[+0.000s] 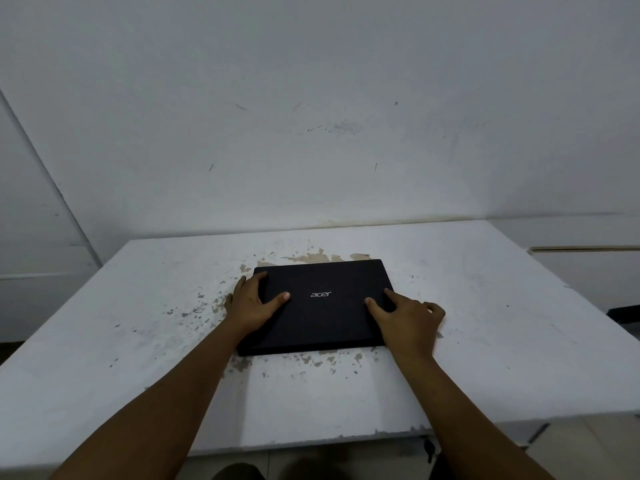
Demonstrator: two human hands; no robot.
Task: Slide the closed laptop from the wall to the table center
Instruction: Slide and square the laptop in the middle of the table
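A closed black laptop (322, 317) with a silver logo on its lid lies flat near the middle of the white table (485, 341), a gap of bare tabletop between its far edge and the wall. My left hand (252, 303) grips its left edge, thumb spread on the lid and fingers at the far left corner. My right hand (405, 320) holds the right edge, thumb and forefinger on the lid, the other fingers curled over the side.
The tabletop paint is chipped around the laptop, brown patches showing behind and in front of it. A scuffed white wall (311, 150) rises behind the table. A lower white surface (588, 265) stands at the right. The table's near edge runs just below my forearms.
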